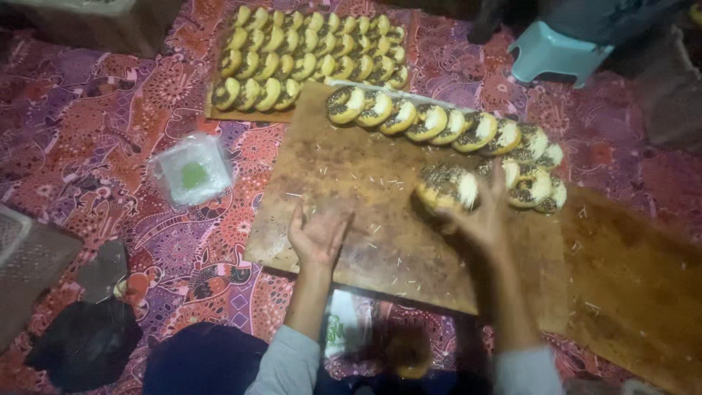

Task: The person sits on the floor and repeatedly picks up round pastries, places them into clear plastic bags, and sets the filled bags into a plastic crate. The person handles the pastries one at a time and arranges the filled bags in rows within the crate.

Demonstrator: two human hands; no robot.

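My right hand grips a round pastry topped with dark sprinkles, just above a wooden board. My left hand rests palm up and open on the board's near edge, holding nothing. A curved row of the same sprinkled pastries lies along the far side of the board, ending in a cluster at the right next to my right hand.
A second board at the back carries several rows of folded pastries. A clear plastic packet lies on the patterned cloth to the left. A pale blue stool stands at the back right. Another wooden board sits at the right.
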